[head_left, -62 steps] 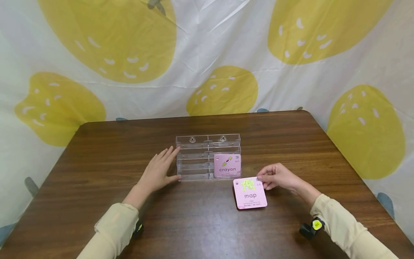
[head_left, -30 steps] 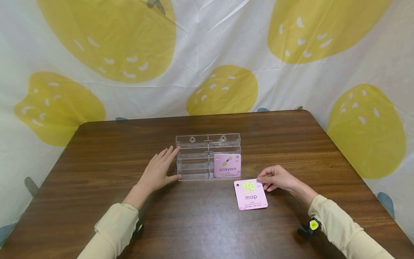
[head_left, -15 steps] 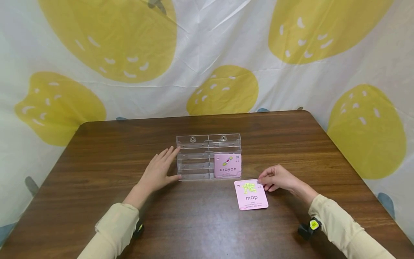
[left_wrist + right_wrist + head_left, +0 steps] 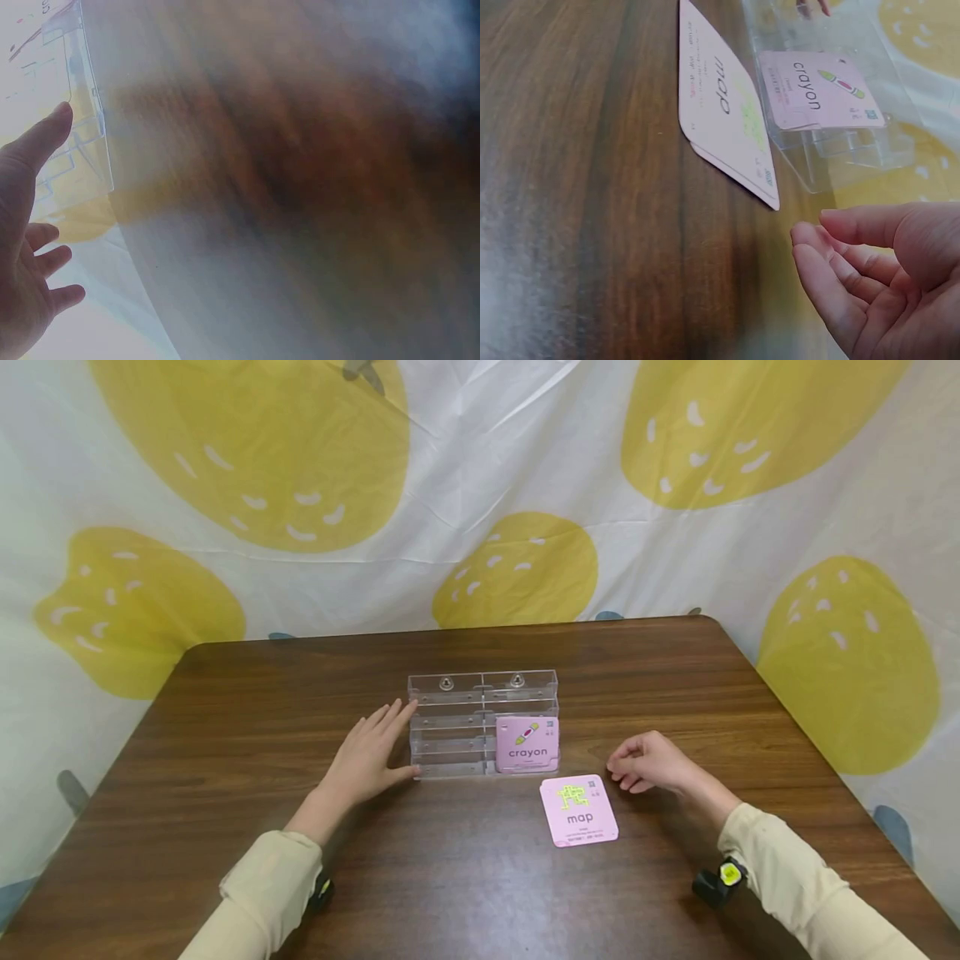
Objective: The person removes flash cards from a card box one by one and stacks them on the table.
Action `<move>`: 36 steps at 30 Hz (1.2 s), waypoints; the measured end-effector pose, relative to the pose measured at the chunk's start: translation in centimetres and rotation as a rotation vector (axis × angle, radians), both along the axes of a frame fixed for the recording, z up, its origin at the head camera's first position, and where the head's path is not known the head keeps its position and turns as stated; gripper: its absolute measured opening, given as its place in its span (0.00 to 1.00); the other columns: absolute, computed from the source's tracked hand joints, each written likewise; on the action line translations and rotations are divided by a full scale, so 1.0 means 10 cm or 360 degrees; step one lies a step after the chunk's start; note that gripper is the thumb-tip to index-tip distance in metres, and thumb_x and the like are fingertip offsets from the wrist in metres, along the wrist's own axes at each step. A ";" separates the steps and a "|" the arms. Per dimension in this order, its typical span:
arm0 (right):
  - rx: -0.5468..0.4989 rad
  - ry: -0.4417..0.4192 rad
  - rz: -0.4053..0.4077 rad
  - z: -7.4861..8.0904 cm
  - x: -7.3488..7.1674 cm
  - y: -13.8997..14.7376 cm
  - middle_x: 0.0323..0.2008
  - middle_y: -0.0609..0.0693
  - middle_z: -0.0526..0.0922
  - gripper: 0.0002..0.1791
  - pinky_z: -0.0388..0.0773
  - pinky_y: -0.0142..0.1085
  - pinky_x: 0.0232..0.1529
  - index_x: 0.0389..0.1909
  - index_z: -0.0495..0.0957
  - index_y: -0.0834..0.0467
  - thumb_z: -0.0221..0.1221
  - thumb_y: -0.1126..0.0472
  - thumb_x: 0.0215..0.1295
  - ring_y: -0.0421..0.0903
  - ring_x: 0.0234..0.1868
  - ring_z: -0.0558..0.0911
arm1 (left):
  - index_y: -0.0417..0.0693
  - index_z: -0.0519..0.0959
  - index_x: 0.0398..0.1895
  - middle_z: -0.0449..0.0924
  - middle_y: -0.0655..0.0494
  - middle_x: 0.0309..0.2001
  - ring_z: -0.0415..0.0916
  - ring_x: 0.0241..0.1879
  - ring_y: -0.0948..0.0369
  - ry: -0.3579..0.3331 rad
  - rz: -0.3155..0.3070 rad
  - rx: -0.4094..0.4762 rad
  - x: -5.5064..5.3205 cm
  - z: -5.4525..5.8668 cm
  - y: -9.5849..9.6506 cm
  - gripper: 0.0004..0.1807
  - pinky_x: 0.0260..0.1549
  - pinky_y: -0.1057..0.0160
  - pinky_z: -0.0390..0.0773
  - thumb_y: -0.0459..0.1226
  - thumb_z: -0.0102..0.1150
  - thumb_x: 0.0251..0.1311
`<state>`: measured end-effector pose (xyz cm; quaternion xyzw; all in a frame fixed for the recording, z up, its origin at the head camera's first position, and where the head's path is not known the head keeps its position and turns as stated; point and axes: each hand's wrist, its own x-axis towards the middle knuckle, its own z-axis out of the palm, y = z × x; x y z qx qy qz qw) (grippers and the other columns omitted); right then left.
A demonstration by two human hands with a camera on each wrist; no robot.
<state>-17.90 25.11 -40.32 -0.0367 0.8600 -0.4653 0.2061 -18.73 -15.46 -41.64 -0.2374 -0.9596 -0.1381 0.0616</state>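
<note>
A clear plastic card rack [image 4: 447, 722] with tiered pockets in two columns stands mid-table. My left hand [image 4: 365, 752] lies along its left side, fingers extended, with the index fingertip and thumb tip at its edge. The lower right pocket holds a pink flashcard reading "crayon" [image 4: 527, 745]. In front of the rack, flat on the table, lies a pink flashcard reading "map" [image 4: 579, 812]; in the right wrist view a second card edge shows under it. My right hand [image 4: 654, 764] is just right of the map card, apart from it, its fingers loosely bent around nothing.
The brown wooden table [image 4: 465, 893] has rounded far corners. Behind it hangs a white curtain [image 4: 495, 460] printed with large yellow fruit. A dark camera [image 4: 720, 883] is strapped at the right wrist.
My right hand has let go of the map card and drawn slightly away to the right. The card now lies flat. My left hand and the rack have stayed in place.
</note>
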 end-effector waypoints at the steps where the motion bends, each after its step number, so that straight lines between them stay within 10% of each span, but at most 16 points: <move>1: -0.0001 0.0011 0.0013 0.01 -0.01 0.00 0.25 0.53 0.81 0.13 0.80 0.37 0.26 0.37 0.76 0.74 0.57 0.66 0.58 0.42 0.23 0.79 | 0.51 0.48 0.71 0.54 0.40 0.67 0.53 0.65 0.44 0.0002 0.0001 -0.0001 0.00 0.00 0.00 0.52 0.59 0.40 0.55 0.53 0.66 0.45; 36: -0.0132 0.0110 0.0137 0.26 -0.14 -0.31 0.34 0.62 0.82 0.20 0.79 0.44 0.38 0.44 0.72 0.75 0.60 0.64 0.56 0.51 0.35 0.81 | 0.51 0.48 0.71 0.54 0.39 0.67 0.53 0.65 0.45 -0.0007 0.0002 -0.0008 0.02 0.02 0.01 0.52 0.59 0.40 0.55 0.53 0.65 0.46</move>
